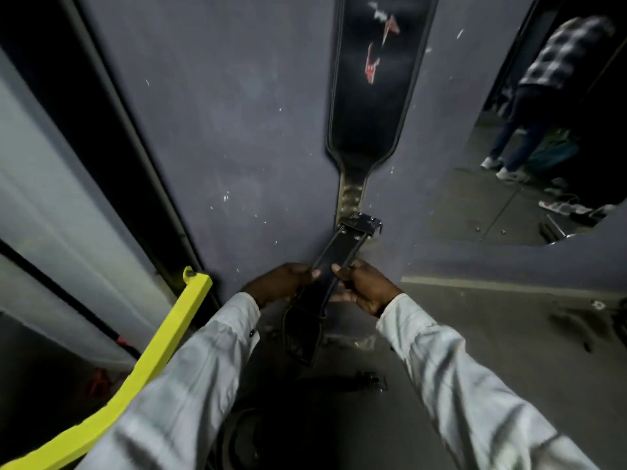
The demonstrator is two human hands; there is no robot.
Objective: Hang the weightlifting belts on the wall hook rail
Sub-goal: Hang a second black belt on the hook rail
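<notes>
**Both hands gripping black belt strap, below belt already on wall**

Left hand (283, 281) closed around left edge of black belt strap (334, 262), thumb on front face, fingers wrapped behind. Right hand (364, 284) clamped on right edge of same strap, thumb tip on front face, fingers curled under. Thumbs nearly meeting across strap width, small gap between them.

Strap running up and right from fingertips to metal buckle (363, 223), just above both hands, tilted. Rest of held belt hanging below the fingers, wider padded section dropping between the two white sleeves (451, 361) toward floor. Lower end lost in shadow, can't tell where it stops.

Second belt (375, 83) flat against grey wall (220, 113), directly above buckle: wide black panel with red/white logo, narrowing to tan tongue with holes that ends right at buckle. Touching or just overlapping in view: can't tell. Hook rail out of frame.

Left of left hand: yellow bar (163, 337), angled, near left sleeve. Right of right hand, well apart: mirror (492, 205) on wall, reflecting a person in plaid shirt and jeans. Below the hands on floor: small dark metal clip (371, 381), blurred.
</notes>
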